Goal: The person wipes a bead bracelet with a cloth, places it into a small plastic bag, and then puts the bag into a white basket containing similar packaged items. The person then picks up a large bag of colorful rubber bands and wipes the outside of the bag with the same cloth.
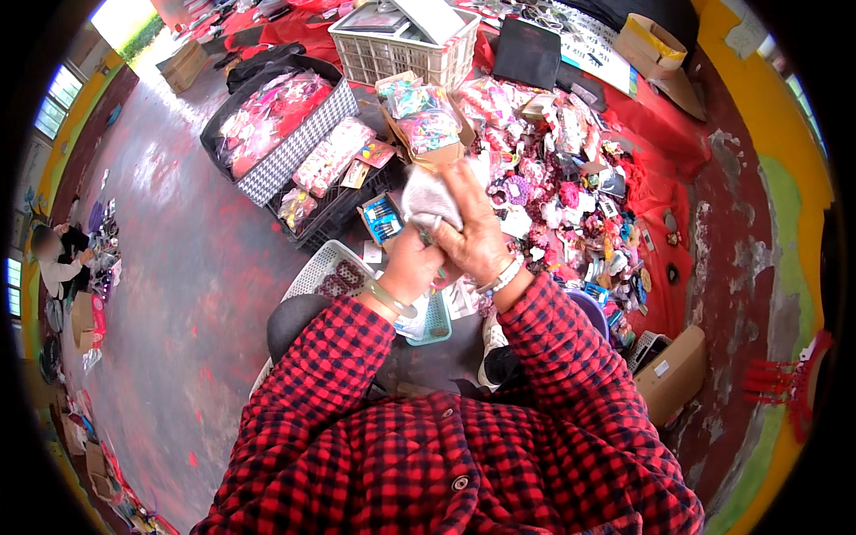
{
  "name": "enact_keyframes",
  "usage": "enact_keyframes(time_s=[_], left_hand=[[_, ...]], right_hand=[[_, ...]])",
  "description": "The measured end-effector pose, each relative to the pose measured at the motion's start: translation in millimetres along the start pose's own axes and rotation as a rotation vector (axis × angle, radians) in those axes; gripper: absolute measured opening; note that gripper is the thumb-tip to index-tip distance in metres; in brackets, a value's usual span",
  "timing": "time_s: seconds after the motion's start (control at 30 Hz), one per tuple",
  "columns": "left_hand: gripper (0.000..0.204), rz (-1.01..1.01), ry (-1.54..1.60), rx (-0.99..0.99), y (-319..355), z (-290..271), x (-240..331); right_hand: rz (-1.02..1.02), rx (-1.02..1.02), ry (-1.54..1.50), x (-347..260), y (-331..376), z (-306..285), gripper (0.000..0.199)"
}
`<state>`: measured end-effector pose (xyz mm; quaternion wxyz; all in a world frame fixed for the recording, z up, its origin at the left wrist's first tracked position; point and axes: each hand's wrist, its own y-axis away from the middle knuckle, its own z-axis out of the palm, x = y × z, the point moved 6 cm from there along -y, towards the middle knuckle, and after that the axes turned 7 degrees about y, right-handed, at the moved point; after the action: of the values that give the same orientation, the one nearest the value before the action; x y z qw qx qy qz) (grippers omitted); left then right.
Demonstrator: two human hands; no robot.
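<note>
A pale pinkish-grey cloth (432, 198), bunched up, is between my two hands in front of my chest. My left hand (412, 266) is closed on its lower end, with a bangle at the wrist. From the right, my right hand (479, 234) presses over the cloth, its fingers pointing up along the side and its thumb toward the left hand. Whether the cloth is a hat, a sock or something else cannot be made out. Beneath the hands, a light green plastic basket (436, 323) and a white perforated basket (328, 267) show in part.
A large pile of small colourful accessories (571, 192) covers red cloth on the right. Ahead stand an open cardboard box (443, 153) of bagged items, a houndstooth-sided bin (308, 134) and a beige crate (406, 61). Another person (59, 259) sits far left beside more goods.
</note>
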<state>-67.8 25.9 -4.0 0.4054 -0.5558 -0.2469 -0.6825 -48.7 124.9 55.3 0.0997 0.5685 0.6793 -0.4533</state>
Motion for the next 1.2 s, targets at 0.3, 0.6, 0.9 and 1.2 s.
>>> enact_keyframes(time_s=[0.3, 0.6, 0.9, 1.2], left_hand=[[0.042, -0.029, 0.135, -0.293, 8, 23, 19], [0.040, -0.159, 0.441, -0.132, 6, 10, 24], [0.034, -0.068, 0.483, 0.126, -8, -11, 12], [0.037, -0.163, 0.270, -0.192, 3, 9, 22]], right_hand=[[0.856, 0.021, -1.194, 37, 11, 0, 0.018], [0.897, 0.128, -1.406, 90, 8, 15, 0.031], [0.627, -0.447, -0.654, 15, 10, 10, 0.055], [0.775, -0.134, -1.389, 28, 13, 11, 0.032]])
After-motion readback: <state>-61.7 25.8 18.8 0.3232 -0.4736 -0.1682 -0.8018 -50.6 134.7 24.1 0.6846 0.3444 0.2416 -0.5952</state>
